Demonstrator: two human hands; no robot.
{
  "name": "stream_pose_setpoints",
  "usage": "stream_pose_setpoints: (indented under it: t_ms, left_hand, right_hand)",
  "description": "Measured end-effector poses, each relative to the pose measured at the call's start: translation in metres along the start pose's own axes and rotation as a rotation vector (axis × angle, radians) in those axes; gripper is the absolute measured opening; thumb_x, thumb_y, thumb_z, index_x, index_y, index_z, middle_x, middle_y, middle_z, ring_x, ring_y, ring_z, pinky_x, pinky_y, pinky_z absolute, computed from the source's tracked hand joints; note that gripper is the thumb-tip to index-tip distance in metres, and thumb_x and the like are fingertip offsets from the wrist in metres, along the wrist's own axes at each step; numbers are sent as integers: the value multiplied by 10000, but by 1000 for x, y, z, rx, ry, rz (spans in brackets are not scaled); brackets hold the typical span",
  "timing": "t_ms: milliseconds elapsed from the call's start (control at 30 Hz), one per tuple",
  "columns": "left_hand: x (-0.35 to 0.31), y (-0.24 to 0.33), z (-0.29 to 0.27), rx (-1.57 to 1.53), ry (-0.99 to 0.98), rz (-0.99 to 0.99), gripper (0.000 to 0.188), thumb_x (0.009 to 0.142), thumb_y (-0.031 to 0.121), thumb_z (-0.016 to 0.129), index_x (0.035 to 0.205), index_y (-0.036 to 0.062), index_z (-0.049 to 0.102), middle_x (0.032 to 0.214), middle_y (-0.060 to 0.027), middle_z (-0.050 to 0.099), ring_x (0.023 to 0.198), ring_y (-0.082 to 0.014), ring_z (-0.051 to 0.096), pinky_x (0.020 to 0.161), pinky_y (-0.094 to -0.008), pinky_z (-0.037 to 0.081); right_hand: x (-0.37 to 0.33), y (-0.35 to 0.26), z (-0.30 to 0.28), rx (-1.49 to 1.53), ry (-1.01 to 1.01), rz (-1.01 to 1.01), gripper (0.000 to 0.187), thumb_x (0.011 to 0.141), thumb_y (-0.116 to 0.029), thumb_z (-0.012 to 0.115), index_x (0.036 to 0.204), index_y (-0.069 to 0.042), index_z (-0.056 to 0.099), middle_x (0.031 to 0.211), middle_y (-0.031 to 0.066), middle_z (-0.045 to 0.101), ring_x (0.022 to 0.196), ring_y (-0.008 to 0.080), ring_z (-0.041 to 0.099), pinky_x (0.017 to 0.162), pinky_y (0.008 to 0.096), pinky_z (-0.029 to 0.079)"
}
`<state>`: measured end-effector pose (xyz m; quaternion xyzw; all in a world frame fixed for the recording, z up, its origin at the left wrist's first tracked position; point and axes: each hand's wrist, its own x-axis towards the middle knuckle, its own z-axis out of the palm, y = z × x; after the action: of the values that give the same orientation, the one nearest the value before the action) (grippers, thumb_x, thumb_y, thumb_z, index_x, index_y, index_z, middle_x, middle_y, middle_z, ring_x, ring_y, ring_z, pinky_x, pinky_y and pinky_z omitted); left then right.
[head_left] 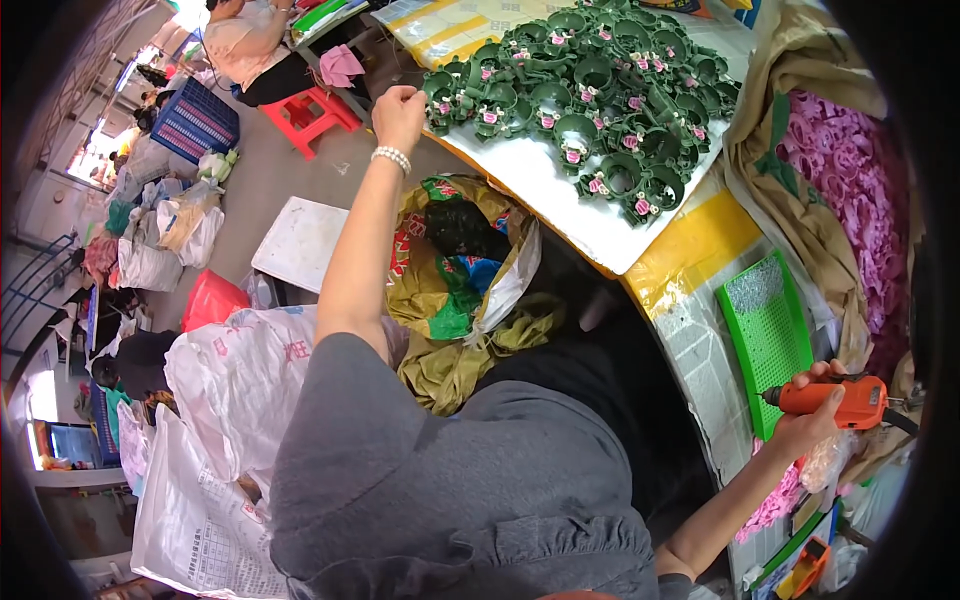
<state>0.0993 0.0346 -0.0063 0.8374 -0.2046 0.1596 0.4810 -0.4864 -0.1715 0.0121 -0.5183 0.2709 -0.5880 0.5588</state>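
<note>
My left hand (399,118), with a beaded bracelet at the wrist, is raised at the left edge of the work table. Its fingers are curled together; whatever they pinch, if anything, is too small to make out. Right beside it lies a heap of dark green plastic ring-shaped pieces (594,70) with small pink and cream flowers, spread over a white sheet (560,195). At the far right, my right hand (812,425) grips an orange corded glue gun (840,400), its black tip pointing left, above the lower end of a green perforated tray (762,330).
Pink flower pieces (835,190) fill an open sack at right. A lined sack (450,260) hangs open below the table edge. White bags (240,380) stand at left. Farther back are a red stool (305,115) with a person on it, and a blue crate (196,120).
</note>
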Motion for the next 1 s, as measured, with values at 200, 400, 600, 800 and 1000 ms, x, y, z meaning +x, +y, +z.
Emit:
stream_pose_setpoints:
  t_ms: [200, 400, 600, 800, 1000]
  left_hand:
    - [20, -16, 11, 187, -243, -247, 436, 650, 436, 663, 769, 19, 695, 764, -160, 668, 781, -286, 645, 743, -359, 482]
    - [15, 0, 10, 104, -256, -257, 398, 716, 358, 693, 614, -9, 578, 536, -60, 519, 383, -127, 443, 373, -285, 355]
    - [35, -21, 21, -101, -249, -450, 285, 724, 204, 690, 591, -7, 553, 529, -44, 504, 366, -117, 416, 347, -248, 340]
    - [32, -24, 23, -116, -165, -368, 157, 707, 125, 641, 619, 13, 576, 537, -32, 515, 378, -102, 433, 335, -241, 320]
    - [27, -15, 5, -43, -105, -307, 172, 662, 208, 638, 601, 48, 649, 502, -41, 580, 431, -134, 552, 501, -277, 453]
  right_hand:
    - [4, 3, 2, -41, 19, -5, 403, 877, -294, 567, 1091, 28, 454, 888, 112, 524, 701, 166, 508, 602, 257, 442]
    - [8, 5, 14, -26, 12, 12, 382, 878, -275, 567, 1083, 28, 457, 889, 111, 523, 700, 165, 508, 622, 256, 444]
    - [10, 7, 14, -21, -15, 14, 373, 880, -267, 564, 1083, 25, 456, 886, 109, 522, 695, 167, 510, 612, 259, 445]
    - [9, 7, 11, -37, -13, 6, 374, 881, -269, 566, 1082, 26, 455, 885, 112, 522, 700, 162, 506, 608, 257, 449]
    - [8, 6, 15, -48, -14, -7, 367, 884, -264, 563, 1078, 29, 458, 886, 114, 522, 709, 158, 504, 618, 255, 449]
